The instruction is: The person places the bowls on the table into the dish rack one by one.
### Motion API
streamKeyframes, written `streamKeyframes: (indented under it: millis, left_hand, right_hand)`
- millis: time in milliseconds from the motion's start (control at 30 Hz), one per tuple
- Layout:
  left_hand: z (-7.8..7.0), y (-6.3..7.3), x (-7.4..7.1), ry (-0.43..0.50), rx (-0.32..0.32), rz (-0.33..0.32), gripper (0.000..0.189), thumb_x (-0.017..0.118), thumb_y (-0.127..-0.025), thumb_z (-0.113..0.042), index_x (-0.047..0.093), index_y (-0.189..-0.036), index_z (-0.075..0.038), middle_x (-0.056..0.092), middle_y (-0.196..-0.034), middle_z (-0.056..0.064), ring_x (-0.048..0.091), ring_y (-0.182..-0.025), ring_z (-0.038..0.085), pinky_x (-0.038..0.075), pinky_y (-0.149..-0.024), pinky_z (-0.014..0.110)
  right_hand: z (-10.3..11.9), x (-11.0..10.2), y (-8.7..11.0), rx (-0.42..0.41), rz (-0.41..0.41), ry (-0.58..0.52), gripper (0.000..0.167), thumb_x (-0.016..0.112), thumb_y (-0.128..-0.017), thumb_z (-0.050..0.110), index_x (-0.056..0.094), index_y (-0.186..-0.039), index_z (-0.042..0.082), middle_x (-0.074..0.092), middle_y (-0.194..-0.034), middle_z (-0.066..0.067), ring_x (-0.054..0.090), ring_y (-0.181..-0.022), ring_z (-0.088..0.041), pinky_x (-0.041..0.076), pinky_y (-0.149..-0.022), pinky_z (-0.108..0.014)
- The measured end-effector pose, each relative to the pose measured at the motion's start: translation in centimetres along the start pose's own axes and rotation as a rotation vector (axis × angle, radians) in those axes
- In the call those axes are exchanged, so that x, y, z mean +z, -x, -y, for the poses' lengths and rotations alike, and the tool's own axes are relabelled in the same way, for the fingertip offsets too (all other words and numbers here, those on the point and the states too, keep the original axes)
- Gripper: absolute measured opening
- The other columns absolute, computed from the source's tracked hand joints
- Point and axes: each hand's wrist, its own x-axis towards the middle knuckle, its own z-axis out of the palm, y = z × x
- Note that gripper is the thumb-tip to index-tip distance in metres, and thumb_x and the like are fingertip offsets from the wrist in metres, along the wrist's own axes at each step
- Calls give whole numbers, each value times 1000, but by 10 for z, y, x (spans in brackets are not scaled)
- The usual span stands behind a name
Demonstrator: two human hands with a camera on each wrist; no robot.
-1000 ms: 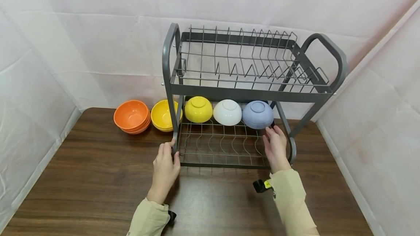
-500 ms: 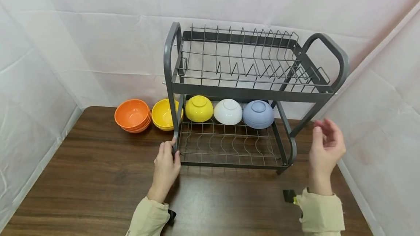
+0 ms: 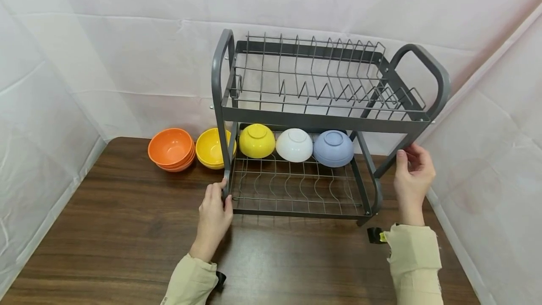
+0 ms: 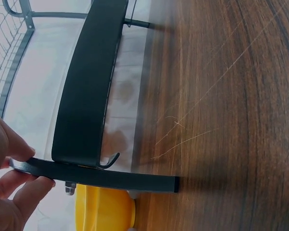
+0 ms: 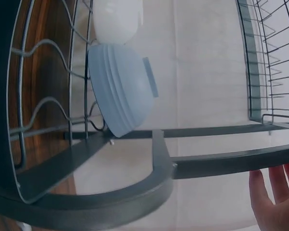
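A dark grey two-tier dish rack (image 3: 326,119) stands on the table. My left hand (image 3: 213,215) grips its front left leg near the bottom; in the left wrist view, the fingers (image 4: 33,195) and thumb pinch the dark bar. Over at the right upright is my right hand (image 3: 414,180), its fingers curled at the sloping tube. From the right wrist, the fingertips (image 5: 277,180) meet the tube's edge. On the lower tier, a yellow bowl (image 3: 256,141), a white bowl (image 3: 294,145) and a light blue bowl (image 3: 333,148) lean in a row, bases facing forward.
Left of the rack, stacked orange bowls (image 3: 170,148) and yellow bowls (image 3: 210,149) sit upright on the brown wooden table (image 3: 127,229). White cloth (image 3: 127,51) hangs behind and along both sides. The rack's upper tier (image 3: 311,76) has wire dividers.
My right hand has left the blue bowl's side, swung out to the right, and come to the rack's right upright. My left hand stays on the left leg. The rack shifted slightly right.
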Motion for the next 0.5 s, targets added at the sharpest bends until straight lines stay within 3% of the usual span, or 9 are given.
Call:
streamKeyframes:
  millis: [300, 500]
  left_hand:
    - [3, -1, -3, -8, 42, 4, 32, 65, -76, 8, 52, -105, 6, 52, -89, 18, 58, -71, 31, 51, -59, 43]
    - [5, -4, -12, -11, 88, 90, 36, 66, -77, 4, 53, -110, 5, 51, -84, 15, 53, -64, 21, 49, -54, 33]
  right_hand:
    - [-3, -4, -8, 74, 99, -298, 23, 57, -81, -9, 61, -90, 11, 59, -81, 1, 55, -68, -7, 45, -58, -11]
    - [-2, -5, -8, 106, 98, -305, 22, 57, -81, -9, 61, -88, 12, 58, -80, 0, 55, -67, -7, 46, -57, -11]
